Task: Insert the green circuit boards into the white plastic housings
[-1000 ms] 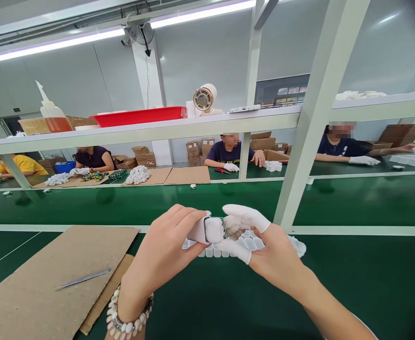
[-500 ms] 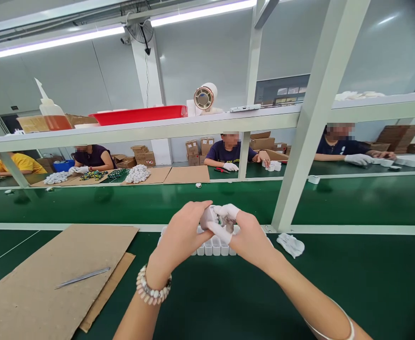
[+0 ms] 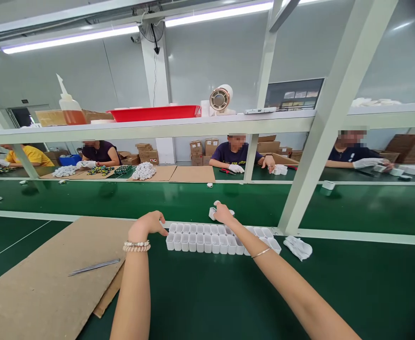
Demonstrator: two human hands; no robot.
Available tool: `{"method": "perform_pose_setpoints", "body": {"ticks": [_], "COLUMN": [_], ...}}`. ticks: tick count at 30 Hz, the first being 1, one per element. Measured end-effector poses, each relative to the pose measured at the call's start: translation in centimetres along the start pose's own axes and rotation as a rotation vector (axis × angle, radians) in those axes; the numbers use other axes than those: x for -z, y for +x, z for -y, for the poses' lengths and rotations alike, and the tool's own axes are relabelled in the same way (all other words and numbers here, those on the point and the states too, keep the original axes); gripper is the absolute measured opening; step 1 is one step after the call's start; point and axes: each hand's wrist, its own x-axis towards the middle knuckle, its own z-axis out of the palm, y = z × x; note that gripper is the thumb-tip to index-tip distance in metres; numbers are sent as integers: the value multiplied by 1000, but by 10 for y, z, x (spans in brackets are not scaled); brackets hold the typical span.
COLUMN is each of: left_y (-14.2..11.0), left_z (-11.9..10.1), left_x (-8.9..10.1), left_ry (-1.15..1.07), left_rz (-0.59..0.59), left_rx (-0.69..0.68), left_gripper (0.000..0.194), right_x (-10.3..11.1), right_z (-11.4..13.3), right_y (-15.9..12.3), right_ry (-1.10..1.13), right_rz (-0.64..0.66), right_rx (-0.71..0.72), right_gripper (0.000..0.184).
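Note:
My right hand (image 3: 223, 215) reaches over the green belt, its fingers closed round a small white plastic cup (image 3: 212, 213), which the hand partly hides. White covers show on its fingertips. Near the left end of two rows of white cups (image 3: 200, 243), my left hand (image 3: 149, 223) is open, with thumb and forefinger apart and nothing seen between them. Those cups stand upright along the bench edge; my right forearm crosses over their right part.
Cardboard sheets (image 3: 51, 264) with tweezers (image 3: 94, 267) on top lie at left. A crumpled white glove (image 3: 298, 248) is beside the slanted post (image 3: 317, 156). A shelf (image 3: 193, 130) spans above the belt (image 3: 87, 200). Several co-workers sit across it.
My hands have parted. The white cup went from between them, above the rows, to the belt with my right hand; my left hand moved left and down. The view shifted slightly left.

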Motion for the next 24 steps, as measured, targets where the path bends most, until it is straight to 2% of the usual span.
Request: {"method": "perform_pose_setpoints", "body": {"ticks": [3, 6, 9, 13, 19, 24], "left_y": [21, 36, 47, 54, 54, 40], "left_z": [5, 7, 9, 10, 9, 10], "left_x": [-13, -26, -35, -40, -41, -32], "left_ry": [-45, -53, -17, 6, -12, -28], "left_rz": [133, 216, 281, 357, 388, 322], "left_rx": [42, 73, 104, 115, 119, 126], "left_gripper": [20, 26, 27, 27, 27, 24], "right_x": [-3, 16, 41, 59, 65, 74], "right_z": [-6, -25, -55, -92, -118, -123], "right_y": [13, 23, 24, 14, 7, 1], "right_ry": [-53, -81, -108, -120, -75, 10], "right_rz": [39, 24, 13, 104, 223, 149], "right_rx": [15, 36, 17, -53, -171, -193], "right_gripper": [32, 33, 34, 31, 31, 29]}}
